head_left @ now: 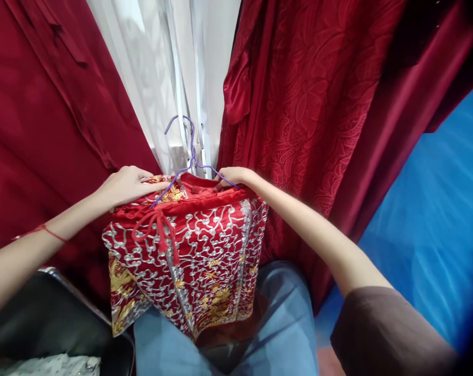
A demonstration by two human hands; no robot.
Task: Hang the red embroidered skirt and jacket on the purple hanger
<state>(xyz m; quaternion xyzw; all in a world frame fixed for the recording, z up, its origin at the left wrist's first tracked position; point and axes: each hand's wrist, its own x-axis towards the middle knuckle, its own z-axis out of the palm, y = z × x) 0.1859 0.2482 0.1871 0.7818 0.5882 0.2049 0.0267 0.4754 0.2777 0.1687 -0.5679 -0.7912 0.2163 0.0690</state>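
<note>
My left hand [129,184] grasps one side of the red embroidered garment [208,250] at its waist; my right hand [237,176] grips the other side; the purple hanger [193,149] stands hook-up at the waist opening; the garment hangs over my blue trousers [289,313], its red drawstring [161,235] tied in front.

Left hand [129,184]: held the left end of a red fabric garment with silver-and-gold embroidery [208,245].
Right hand [233,176]: held the right end, with fingers tucked inside the gathered red waistband [216,199].
Purple wire hanger [193,151]: stood hook-up between both hands, sloping to the waistband.
Red drawstring bow [161,230]: hung down the garment's front.
Blue trousers [289,313]: showed beneath.
Dark-red patterned drape [318,104]: hung at right.
</note>
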